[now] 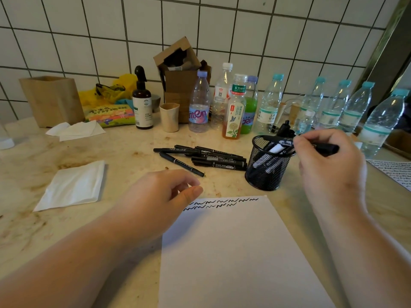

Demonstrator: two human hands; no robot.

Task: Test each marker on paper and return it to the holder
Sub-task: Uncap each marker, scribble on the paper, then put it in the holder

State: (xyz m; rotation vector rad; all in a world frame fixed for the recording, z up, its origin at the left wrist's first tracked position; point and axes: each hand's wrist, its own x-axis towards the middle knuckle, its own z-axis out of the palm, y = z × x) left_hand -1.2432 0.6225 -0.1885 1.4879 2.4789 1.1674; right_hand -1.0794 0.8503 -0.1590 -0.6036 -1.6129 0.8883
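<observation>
The right hand (329, 156) pinches a black marker (325, 148) level over the right rim of the black mesh holder (266, 167), which already holds several markers. The left hand (162, 192) hovers above the paper's (233, 252) far left corner, fingers loosely curled, holding nothing. Two rows of black squiggles (222, 202) run along the paper's far edge. A pile of black markers (204, 158) lies just left of the holder, on the stained counter (33, 230). Bare counter separates paper and pile. A folded napkin (73, 185) lies far left; plastic bottles (269, 103) line the tiled wall.
</observation>
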